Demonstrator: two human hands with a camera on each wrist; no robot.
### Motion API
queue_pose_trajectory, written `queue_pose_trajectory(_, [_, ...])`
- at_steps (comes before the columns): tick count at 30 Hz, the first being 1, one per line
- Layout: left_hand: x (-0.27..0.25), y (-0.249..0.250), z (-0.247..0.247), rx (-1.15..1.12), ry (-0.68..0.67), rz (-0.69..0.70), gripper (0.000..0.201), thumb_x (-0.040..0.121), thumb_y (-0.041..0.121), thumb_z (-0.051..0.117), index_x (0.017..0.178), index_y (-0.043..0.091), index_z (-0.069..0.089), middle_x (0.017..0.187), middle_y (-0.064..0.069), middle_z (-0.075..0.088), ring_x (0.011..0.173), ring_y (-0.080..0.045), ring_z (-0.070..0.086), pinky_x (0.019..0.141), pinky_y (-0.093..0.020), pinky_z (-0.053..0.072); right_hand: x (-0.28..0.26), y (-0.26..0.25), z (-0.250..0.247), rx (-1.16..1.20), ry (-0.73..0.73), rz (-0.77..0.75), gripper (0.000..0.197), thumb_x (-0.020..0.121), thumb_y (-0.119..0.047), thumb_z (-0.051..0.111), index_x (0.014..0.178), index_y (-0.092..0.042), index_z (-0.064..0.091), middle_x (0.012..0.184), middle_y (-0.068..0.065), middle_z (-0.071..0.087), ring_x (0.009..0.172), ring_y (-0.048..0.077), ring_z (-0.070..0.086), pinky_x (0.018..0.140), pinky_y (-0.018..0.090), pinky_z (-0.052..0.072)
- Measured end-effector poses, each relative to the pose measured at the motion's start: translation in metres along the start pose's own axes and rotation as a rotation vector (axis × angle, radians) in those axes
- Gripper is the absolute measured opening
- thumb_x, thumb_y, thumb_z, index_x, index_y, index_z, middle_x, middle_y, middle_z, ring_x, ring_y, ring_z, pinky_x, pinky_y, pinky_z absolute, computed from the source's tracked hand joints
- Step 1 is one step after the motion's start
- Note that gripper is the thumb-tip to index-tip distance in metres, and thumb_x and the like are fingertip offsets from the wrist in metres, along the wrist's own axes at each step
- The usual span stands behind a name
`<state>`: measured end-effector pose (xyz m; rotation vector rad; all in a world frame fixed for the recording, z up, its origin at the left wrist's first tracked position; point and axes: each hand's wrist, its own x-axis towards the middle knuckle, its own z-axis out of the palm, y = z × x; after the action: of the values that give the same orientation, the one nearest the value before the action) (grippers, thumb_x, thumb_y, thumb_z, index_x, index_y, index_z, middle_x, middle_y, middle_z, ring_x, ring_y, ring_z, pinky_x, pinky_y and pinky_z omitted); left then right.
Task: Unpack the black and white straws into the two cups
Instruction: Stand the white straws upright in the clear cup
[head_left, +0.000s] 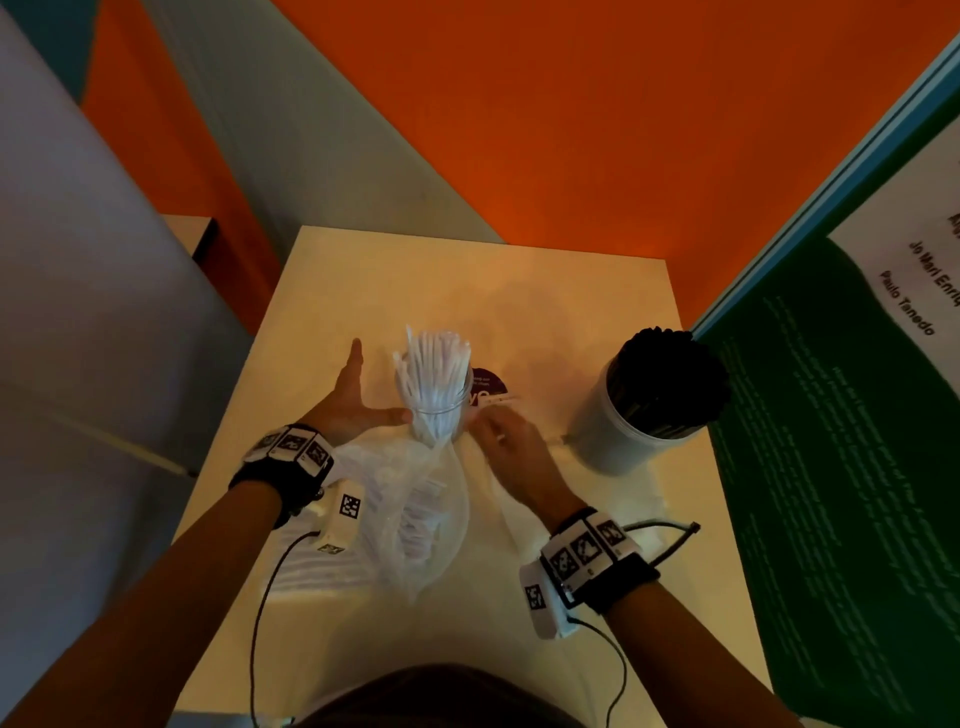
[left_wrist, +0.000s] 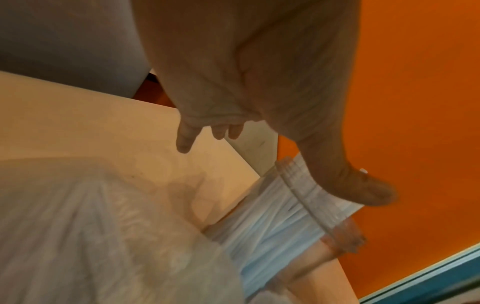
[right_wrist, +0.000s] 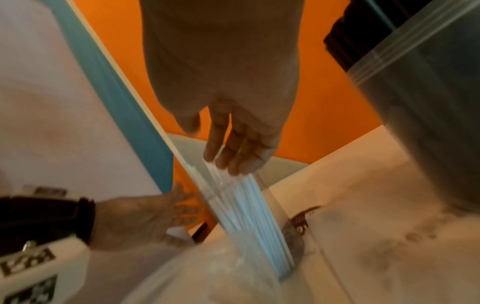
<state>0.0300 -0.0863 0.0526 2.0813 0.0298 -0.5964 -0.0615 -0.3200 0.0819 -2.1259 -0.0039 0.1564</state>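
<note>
A clear cup (head_left: 435, 415) full of white straws (head_left: 436, 358) stands mid-table. My left hand (head_left: 358, 400) is open beside it, fingers straight, and the thumb (left_wrist: 363, 189) rests against the cup's rim (left_wrist: 298, 185). My right hand (head_left: 501, 439) is at the cup's right side. In the right wrist view its straight fingers (right_wrist: 233, 152) touch the tops of the white straws (right_wrist: 246, 205). A second cup (head_left: 623, 431) at the right holds the black straws (head_left: 670, 374). A crumpled clear plastic bag (head_left: 415, 519) lies in front of the white-straw cup.
A dark round sticker (head_left: 488, 387) lies on the table (head_left: 545, 291) behind the white-straw cup. A green and white board (head_left: 831, 441) stands along the table's right edge, close to the black-straw cup. Wrist cables trail over the near part of the table.
</note>
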Motion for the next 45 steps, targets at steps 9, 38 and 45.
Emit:
queue_pose_trajectory(9, [-0.057, -0.05, 0.041, 0.217, -0.072, 0.169, 0.043, 0.078, 0.04, 0.075, 0.114, 0.024, 0.056, 0.096, 0.008, 0.052, 0.086, -0.01, 0.052, 0.073, -0.014, 0.041, -0.015, 0.022, 0.103, -0.393, -0.568, 0.214, 0.038, 0.096, -0.017, 0.047, 0.131, -0.001, 0.05, 0.136, 0.017, 0.047, 0.125, 0.03, 0.047, 0.107, 0.033, 0.034])
queue_pose_trajectory(38, [-0.072, -0.033, 0.045, 0.349, -0.029, 0.443, 0.038, 0.087, 0.033, 0.066, 0.122, 0.022, 0.055, 0.106, 0.002, 0.055, 0.096, -0.011, 0.05, 0.086, -0.028, 0.045, -0.001, 0.032, 0.129, -0.682, -0.551, 0.283, 0.058, 0.093, -0.024, 0.057, 0.141, -0.003, 0.031, 0.139, 0.015, 0.043, 0.127, 0.03, 0.046, 0.108, 0.037, 0.036])
queue_pose_trajectory(45, [-0.074, -0.017, 0.052, 0.375, -0.008, 0.529, 0.034, 0.089, 0.029, 0.062, 0.122, 0.023, 0.054, 0.109, 0.003, 0.056, 0.1, -0.011, 0.05, 0.091, -0.031, 0.044, 0.011, 0.022, 0.105, -0.435, -0.619, 0.323, 0.034, 0.099, -0.014, 0.045, 0.129, 0.004, 0.05, 0.123, 0.019, 0.058, 0.111, 0.029, 0.058, 0.096, 0.03, 0.045])
